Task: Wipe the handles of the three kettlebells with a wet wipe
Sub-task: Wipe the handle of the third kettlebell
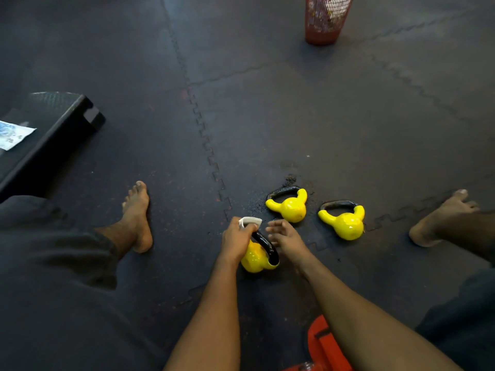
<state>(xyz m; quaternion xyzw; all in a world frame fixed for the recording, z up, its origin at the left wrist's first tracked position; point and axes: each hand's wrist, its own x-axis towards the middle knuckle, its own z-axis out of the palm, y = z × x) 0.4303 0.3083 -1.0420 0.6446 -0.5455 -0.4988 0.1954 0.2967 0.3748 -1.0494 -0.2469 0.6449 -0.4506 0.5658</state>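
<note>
Three yellow kettlebells with black handles are on the dark floor mat. The nearest kettlebell [257, 257] is tilted, and my left hand [237, 241] grips its handle through a white wet wipe [250, 222]. My right hand [285, 236] hovers just right of that handle, fingers spread and holding nothing. A second kettlebell [290, 207] and a third kettlebell [345, 222] lie on their sides farther right, untouched, handles pointing away from me.
My bare feet rest on the mat at left [138, 218] and right [439, 219]. A black bench [53, 124] at left carries a wipes packet [12, 133]. A red mesh bin [325, 18] stands far ahead. An orange frame [325, 344] sits below my arms.
</note>
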